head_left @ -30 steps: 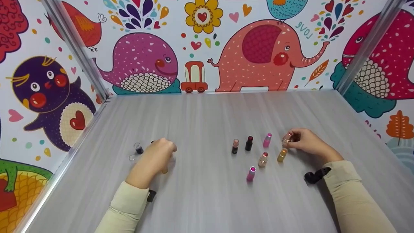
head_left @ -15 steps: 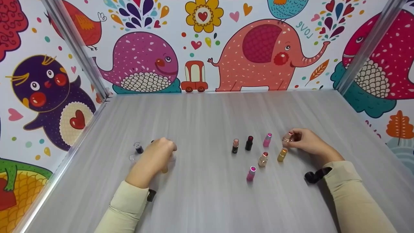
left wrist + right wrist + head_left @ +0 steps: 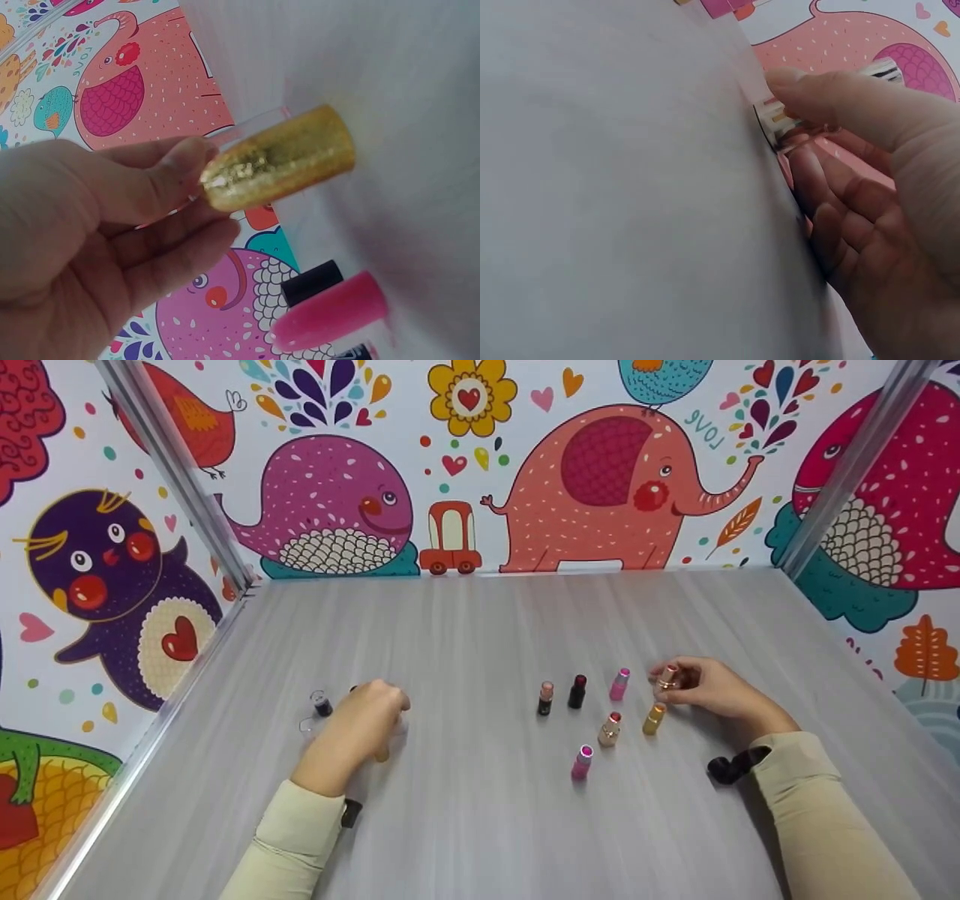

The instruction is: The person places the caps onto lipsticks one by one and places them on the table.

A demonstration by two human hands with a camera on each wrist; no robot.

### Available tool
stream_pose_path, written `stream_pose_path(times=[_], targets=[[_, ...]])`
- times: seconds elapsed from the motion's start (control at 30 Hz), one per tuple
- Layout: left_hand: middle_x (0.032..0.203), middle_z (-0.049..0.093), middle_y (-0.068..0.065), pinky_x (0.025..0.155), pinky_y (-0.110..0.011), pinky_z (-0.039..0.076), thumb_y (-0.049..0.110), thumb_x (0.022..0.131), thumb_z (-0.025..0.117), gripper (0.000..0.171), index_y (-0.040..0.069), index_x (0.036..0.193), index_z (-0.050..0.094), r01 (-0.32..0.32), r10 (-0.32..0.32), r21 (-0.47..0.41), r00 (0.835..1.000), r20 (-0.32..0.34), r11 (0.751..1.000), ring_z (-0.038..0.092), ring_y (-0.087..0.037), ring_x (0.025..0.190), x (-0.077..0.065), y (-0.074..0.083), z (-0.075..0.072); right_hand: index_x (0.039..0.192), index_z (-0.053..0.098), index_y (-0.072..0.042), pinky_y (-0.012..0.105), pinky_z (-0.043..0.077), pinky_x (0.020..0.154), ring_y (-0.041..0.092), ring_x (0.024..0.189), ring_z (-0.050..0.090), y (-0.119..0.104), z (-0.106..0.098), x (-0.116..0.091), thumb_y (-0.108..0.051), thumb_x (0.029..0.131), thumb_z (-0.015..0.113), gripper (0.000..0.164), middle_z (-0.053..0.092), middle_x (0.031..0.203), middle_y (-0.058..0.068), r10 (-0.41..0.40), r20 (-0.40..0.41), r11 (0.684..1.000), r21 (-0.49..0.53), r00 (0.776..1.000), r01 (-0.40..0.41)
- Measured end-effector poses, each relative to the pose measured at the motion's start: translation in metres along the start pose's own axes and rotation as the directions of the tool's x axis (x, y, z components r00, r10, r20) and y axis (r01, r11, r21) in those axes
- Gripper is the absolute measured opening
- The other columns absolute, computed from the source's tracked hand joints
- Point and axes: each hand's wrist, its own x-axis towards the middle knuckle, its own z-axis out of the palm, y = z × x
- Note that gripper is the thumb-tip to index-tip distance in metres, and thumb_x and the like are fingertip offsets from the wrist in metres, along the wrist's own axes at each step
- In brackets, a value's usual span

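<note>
My right hand (image 3: 709,686) pinches a rose-gold lipstick (image 3: 666,679) with a reddish tip between thumb and fingers, upright at the table. In the right wrist view the thumb partly covers this shiny lipstick (image 3: 772,124). My left hand (image 3: 367,716), at the left, pinches a clear lipstick cap (image 3: 259,124) by its upper end. A gold lipstick cap (image 3: 289,161) stands in front of it and hides much of it. Close by are a pink cap (image 3: 330,311) and a black cap (image 3: 311,281). A clear-and-black cap (image 3: 321,703) stands left of my left hand.
Several uncapped lipsticks stand upright left of my right hand: a gold one (image 3: 654,720), a rose-gold one (image 3: 610,730), two pink ones (image 3: 582,763), a black one (image 3: 577,692) and a nude-tipped one (image 3: 545,699). Printed panels (image 3: 450,465) wall the table.
The rose-gold lipstick in my right hand has shifted and straightened slightly, and the right fingers have moved around it. My left hand stays where it was.
</note>
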Motion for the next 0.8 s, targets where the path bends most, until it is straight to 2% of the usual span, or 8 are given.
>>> stream_pose_path(times=[0.17,0.37,0.57,0.8], targets=[[0.105,0.078,-0.019,0.075,-0.041,0.063,-0.026,0.06,0.075,0.048,-0.005,0.103,0.079,-0.01,0.01,0.006,1.0,0.001,1.0,0.075,-0.04,0.099,0.0011,-0.0005,-0.0002,0.131,0.072,0.001,0.018,0.05,0.069,0.011,0.086,0.058,0.0014,-0.0034,-0.0014,-0.009,0.095,0.082,0.039,0.07,0.101,0.011,0.002,0.008,1.0,0.011,1.0,-0.002],[0.106,0.078,-0.019,0.079,-0.043,0.063,-0.026,0.057,0.077,0.052,-0.005,0.104,0.079,0.002,-0.002,0.006,1.0,0.007,1.0,0.075,-0.04,0.1,0.0012,0.0001,-0.0012,0.126,0.075,-0.001,0.019,0.048,0.068,0.012,0.084,0.056,0.0005,-0.0023,-0.0006,-0.013,0.095,0.083,0.035,0.074,0.103,0.009,-0.003,-0.004,1.0,-0.017,1.0,0.003],[0.105,0.077,-0.02,0.082,-0.046,0.064,-0.026,0.054,0.081,0.054,-0.005,0.104,0.079,0.0,0.0,0.019,1.0,0.0,1.0,0.074,-0.041,0.1,0.0009,0.0006,-0.0014,0.115,0.077,-0.001,0.019,0.048,0.068,0.01,0.081,0.057,-0.0004,0.0001,0.0012,-0.01,0.093,0.084,0.025,0.069,0.092,0.002,-0.03,-0.012,0.999,-0.039,0.999,0.029],[0.106,0.078,-0.02,0.083,-0.046,0.064,-0.026,0.057,0.08,0.052,-0.005,0.104,0.079,0.011,-0.011,0.014,1.0,0.01,1.0,0.074,-0.041,0.1,0.0009,0.0012,-0.001,0.112,0.074,-0.001,0.02,0.049,0.068,0.012,0.082,0.057,-0.0028,-0.0026,0.0019,-0.011,0.092,0.085,0.025,0.065,0.091,0.004,0.018,0.012,0.998,-0.063,1.0,-0.018]])
